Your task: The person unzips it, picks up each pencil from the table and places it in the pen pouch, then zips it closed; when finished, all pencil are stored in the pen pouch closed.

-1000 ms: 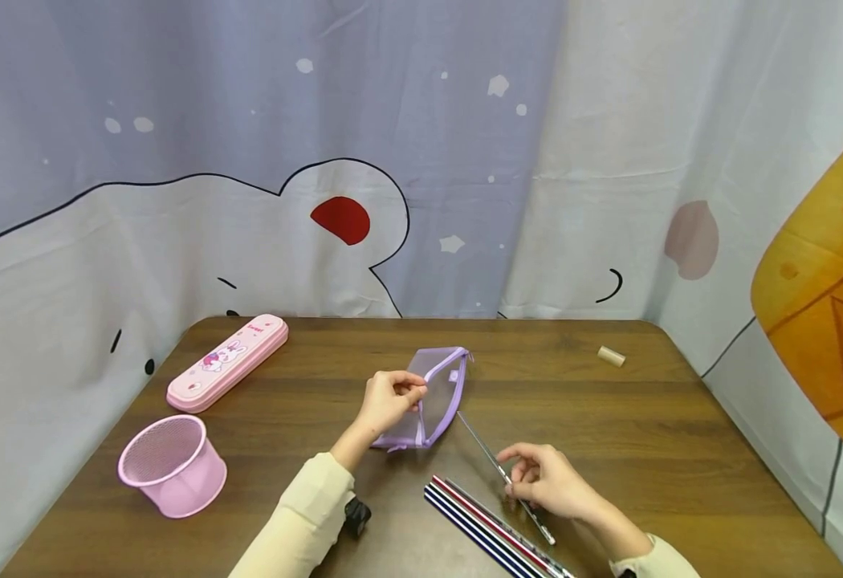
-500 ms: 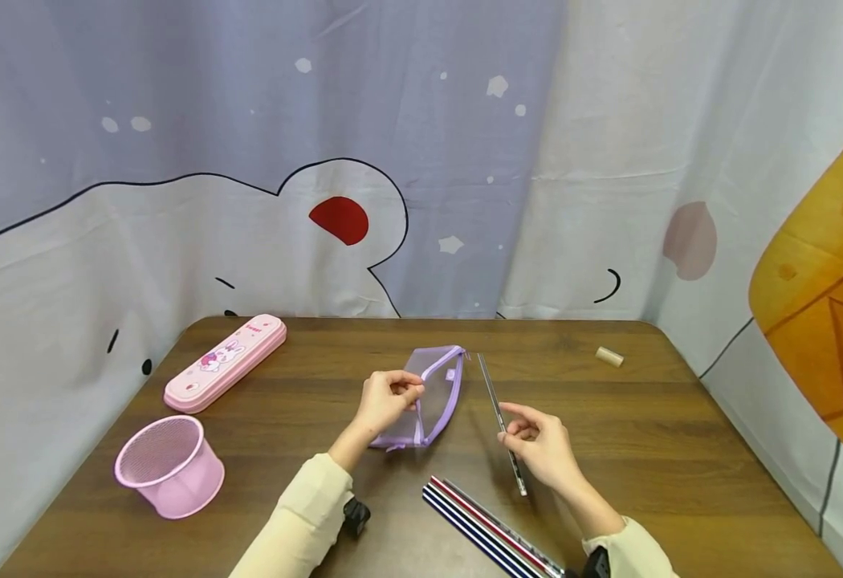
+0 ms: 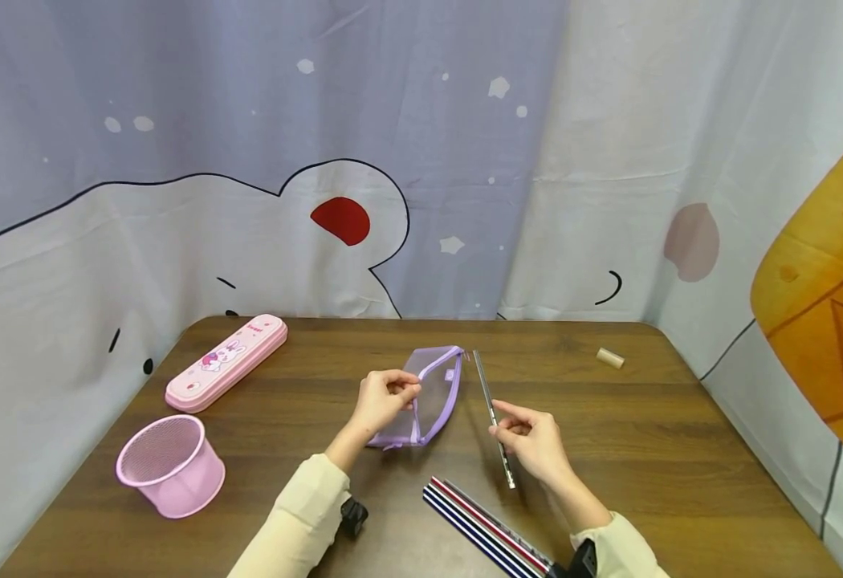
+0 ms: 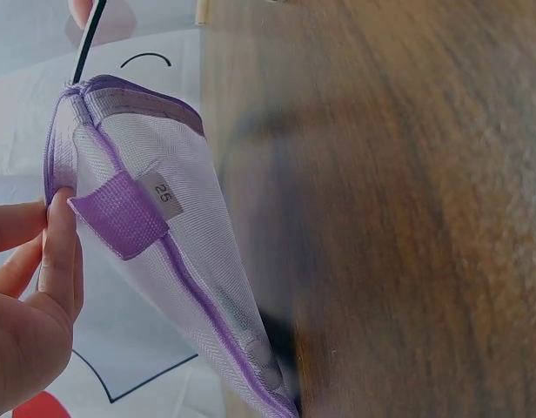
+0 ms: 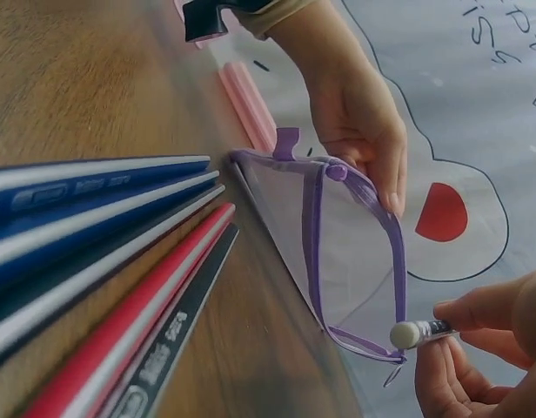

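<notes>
My left hand [image 3: 381, 403] pinches the upper edge of a see-through purple mesh pencil pouch [image 3: 437, 405]. The pouch gapes along its purple zipper, with its opening toward the right. Between thumb and fingers, my right hand [image 3: 535, 443] holds a dark pencil [image 3: 484, 384], raised off the table just right of the pouch. Its white eraser [image 5: 407, 336] faces the right wrist camera. Seen from the left wrist, the pencil [image 4: 89, 42] appears at the pouch's top corner; I cannot tell if its tip is inside. Several striped pencils [image 3: 481, 522] lie bundled below, close to the right wrist.
A pink pencil case with a rabbit picture [image 3: 226, 363] lies at the back left of the wooden table [image 3: 682, 482]. In front of it stands a pink mesh pen cup [image 3: 176, 474]. A small beige cylinder [image 3: 610, 358] lies at the back right. A curtain hangs behind.
My right hand has lifted the dark pencil from beside the bundle and carried it forward and left toward the pouch. The left hand keeps its pinch on the pouch, nearly still.
</notes>
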`<state>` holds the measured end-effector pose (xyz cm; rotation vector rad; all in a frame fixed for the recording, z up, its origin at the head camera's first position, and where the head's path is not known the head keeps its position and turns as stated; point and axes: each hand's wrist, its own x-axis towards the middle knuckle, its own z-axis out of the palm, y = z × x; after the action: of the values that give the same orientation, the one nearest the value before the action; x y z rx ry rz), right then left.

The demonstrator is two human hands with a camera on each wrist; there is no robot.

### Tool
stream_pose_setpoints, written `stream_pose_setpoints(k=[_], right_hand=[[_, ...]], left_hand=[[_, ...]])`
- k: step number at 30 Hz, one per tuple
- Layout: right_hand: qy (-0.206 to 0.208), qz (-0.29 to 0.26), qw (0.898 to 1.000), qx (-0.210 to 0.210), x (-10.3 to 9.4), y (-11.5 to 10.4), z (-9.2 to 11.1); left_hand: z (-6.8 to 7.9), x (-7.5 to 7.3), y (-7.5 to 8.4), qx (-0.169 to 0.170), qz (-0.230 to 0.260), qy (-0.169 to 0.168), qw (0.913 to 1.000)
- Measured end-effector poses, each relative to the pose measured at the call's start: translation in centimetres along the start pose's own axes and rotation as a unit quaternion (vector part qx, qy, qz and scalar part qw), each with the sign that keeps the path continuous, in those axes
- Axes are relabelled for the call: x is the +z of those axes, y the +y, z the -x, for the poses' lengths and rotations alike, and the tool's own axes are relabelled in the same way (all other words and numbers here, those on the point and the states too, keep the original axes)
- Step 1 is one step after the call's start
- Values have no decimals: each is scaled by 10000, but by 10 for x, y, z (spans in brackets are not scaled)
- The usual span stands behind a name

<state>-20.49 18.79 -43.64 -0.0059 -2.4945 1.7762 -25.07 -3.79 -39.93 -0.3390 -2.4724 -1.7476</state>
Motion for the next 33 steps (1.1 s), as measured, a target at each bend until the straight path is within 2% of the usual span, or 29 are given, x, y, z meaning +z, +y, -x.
stream_pose_setpoints(k=[7, 14, 17, 20, 27, 33], right_hand=[[-518, -400, 9971, 389, 9, 3, -4], [-732, -749, 9896, 987, 28, 3, -26], [-706, -943, 9838, 1348, 35, 1, -37], [-594, -1062, 9807, 1533, 42, -1, -46], [-154, -1207, 9802, 1563, 59, -3, -55], [-86, -1225, 9810, 1499, 70, -6, -55]], left_hand=[[-1, 1, -1, 50, 7, 96, 9999], [0, 6, 0, 113, 50, 206, 9997], [3, 9, 1, 132, 105, 150, 9997], [4, 12, 2, 175, 143, 61, 9997], [6, 16, 0, 309, 103, -206, 9993], [8, 18, 0, 302, 144, -484, 9983]])
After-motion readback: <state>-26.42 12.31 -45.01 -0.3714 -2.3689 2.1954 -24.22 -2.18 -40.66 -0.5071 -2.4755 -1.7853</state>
